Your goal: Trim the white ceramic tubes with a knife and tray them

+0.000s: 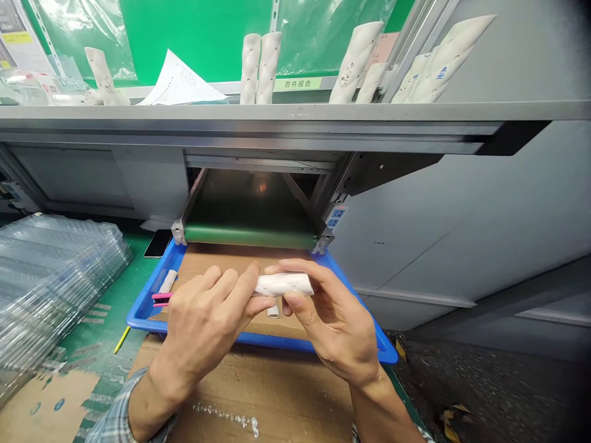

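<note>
Blue tray rim passes under left hand and right hand, both gripping a white tube.

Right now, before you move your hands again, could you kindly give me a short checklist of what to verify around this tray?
1. White tube in the left hand and right hand: ok, both hands are gripping it.
2. Blue plastic tray below the hands: ok, the tube is above it.
3. Tube's surface: cannot tell, fingers cover part of it.
4. Pink-handled item in the tray: cannot tell what it is, the left hand partly hides it.
5. Black phone on the bench: not ok, it lies by the tray's far corner and might get knocked.
</note>
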